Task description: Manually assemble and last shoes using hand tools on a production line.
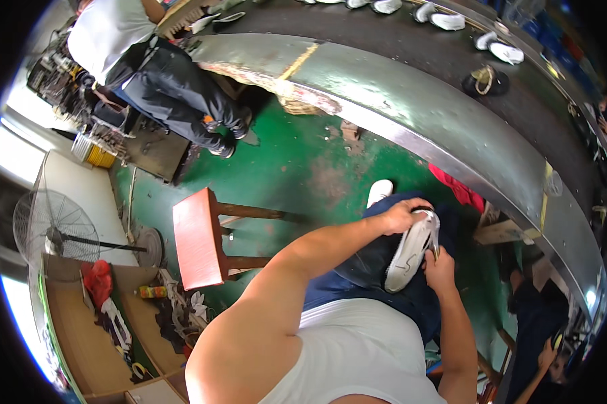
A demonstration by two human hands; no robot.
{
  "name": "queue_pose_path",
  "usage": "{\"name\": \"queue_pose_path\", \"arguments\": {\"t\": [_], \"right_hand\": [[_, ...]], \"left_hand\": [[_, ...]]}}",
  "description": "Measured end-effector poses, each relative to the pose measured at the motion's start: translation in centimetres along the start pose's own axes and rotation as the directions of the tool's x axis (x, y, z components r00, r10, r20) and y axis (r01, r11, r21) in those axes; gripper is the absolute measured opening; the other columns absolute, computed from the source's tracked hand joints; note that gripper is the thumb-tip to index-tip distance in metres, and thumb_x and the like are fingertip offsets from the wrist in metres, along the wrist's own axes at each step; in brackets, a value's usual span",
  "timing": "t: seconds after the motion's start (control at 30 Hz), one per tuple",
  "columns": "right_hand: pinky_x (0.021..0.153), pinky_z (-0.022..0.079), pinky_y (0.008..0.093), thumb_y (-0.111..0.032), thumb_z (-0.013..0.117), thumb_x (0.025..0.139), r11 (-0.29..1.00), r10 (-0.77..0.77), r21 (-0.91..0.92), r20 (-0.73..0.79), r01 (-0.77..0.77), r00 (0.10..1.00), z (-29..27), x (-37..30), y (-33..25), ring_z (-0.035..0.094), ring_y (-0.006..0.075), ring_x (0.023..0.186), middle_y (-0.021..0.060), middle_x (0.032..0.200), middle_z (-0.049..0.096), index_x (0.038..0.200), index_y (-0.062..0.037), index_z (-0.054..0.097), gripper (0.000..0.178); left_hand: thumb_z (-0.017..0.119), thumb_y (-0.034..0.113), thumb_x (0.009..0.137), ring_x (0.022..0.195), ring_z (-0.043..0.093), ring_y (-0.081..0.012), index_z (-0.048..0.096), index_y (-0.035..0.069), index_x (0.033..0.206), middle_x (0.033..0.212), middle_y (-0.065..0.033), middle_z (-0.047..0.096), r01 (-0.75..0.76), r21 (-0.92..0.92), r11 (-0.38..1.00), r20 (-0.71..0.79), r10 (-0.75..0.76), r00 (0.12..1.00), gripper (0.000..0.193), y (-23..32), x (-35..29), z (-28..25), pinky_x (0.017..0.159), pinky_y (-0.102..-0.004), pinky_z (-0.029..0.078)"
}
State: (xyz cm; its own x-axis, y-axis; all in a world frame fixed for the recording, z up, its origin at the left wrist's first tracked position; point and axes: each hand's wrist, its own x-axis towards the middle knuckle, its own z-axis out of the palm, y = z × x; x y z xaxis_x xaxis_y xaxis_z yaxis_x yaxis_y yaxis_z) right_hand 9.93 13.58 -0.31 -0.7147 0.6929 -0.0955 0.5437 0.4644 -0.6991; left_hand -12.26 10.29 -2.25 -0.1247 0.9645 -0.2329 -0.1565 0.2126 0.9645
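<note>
The floor (297,168) is painted green and worn in patches; a long conveyor with a curved metal edge (411,101) runs across the upper part of the view.

Left hand (403,215): the grip is closed over the upper end of a white shoe (410,252), fingers curled over its top. Right hand (439,259): the grip is closed against the right side of the shoe near its middle; a thin object appears to be pinched in the fingers, but what it is cannot be told.

The shoe lies tilted, sole side facing up, across the person's lap on dark blue trousers (364,269). It sits between both hands and touches both.

A second white shoe (379,192) is worn on the person's foot, on the floor just beyond the knee. A red cloth (460,188) lies near the conveyor edge, to the right of that foot.

A red-topped wooden stool (197,239) stands on the floor to the left, well apart from the hands. A standing fan (54,232) is at the far left. More white shoes (499,48) rest on the dark conveyor belt. Another person (148,67) in a white shirt stands at the upper left.
</note>
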Motion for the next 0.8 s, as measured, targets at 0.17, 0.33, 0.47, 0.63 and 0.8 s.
{"name": "queue_pose_path", "arguments": {"t": [0.17,0.33,0.47,0.63,0.8], "right_hand": [[0.058,0.056,0.0318,-0.012,0.059,0.095,0.585,0.271,0.662,0.386,-0.469,0.882,-4.5,-2.7,-1.7,0.064,0.0156,0.063,0.0095,0.08,0.067,0.105,0.0052,0.059,0.02],[0.069,0.053,0.0325,-0.026,0.079,0.082,0.89,0.346,0.363,-0.143,-0.276,0.927,-0.6,-0.4,-1.0,0.066,0.0186,0.078,0.0112,0.083,0.066,0.105,0.0031,0.059,0.043],[0.067,0.05,0.0362,-0.022,0.072,0.084,0.969,0.221,0.153,-0.199,-0.192,0.955,0.8,2.0,-1.9,0.061,0.0205,0.071,0.0099,0.079,0.062,0.094,0.0018,0.059,0.029],[0.072,0.051,0.0355,-0.007,0.062,0.077,0.899,0.308,0.336,-0.031,-0.281,0.951,1.2,-0.6,-2.1,0.063,0.0204,0.077,0.0123,0.084,0.065,0.098,0.0032,0.06,0.023],[0.077,0.053,0.0383,-0.007,0.062,0.072,0.873,0.321,0.369,0.055,-0.318,0.945,1.6,-2.9,-3.6,0.067,0.0281,0.081,0.0188,0.092,0.067,0.107,0.003,0.058,0.036]], "left_hand": [[0.057,0.023,0.099,0.105,0.062,-0.0188,0.057,0.01,0.133,0.116,-0.0105,0.067,0.055,0.023,0.998,-0.064,-0.053,0.997,0.036,-0.5,-0.8,0.7,0.092,-0.0325,0.05],[0.055,0.025,0.1,0.107,0.061,-0.0219,0.055,0.011,0.136,0.12,-0.0136,0.065,0.124,0.03,0.992,-0.055,-0.122,0.991,0.039,0.7,-0.3,1.2,0.092,-0.0339,0.05],[0.056,0.013,0.1,0.112,0.058,-0.0179,0.055,0.008,0.134,0.123,-0.0098,0.063,0.05,0.133,0.99,-0.063,-0.042,0.997,0.035,1.4,-1.2,1.7,0.098,-0.0309,0.047],[0.056,0.011,0.1,0.11,0.058,-0.0166,0.055,0.007,0.133,0.12,-0.0084,0.064,0.009,0.002,1.0,-0.055,-0.009,0.998,0.034,2.2,-3.5,1.5,0.097,-0.0299,0.047],[0.066,0.025,0.096,0.121,0.056,-0.0249,0.041,0.007,0.147,0.135,-0.0161,0.057,0.097,0.036,0.995,-0.013,-0.097,0.995,0.06,3.7,-4.2,0.8,0.102,-0.0343,0.046]]}}
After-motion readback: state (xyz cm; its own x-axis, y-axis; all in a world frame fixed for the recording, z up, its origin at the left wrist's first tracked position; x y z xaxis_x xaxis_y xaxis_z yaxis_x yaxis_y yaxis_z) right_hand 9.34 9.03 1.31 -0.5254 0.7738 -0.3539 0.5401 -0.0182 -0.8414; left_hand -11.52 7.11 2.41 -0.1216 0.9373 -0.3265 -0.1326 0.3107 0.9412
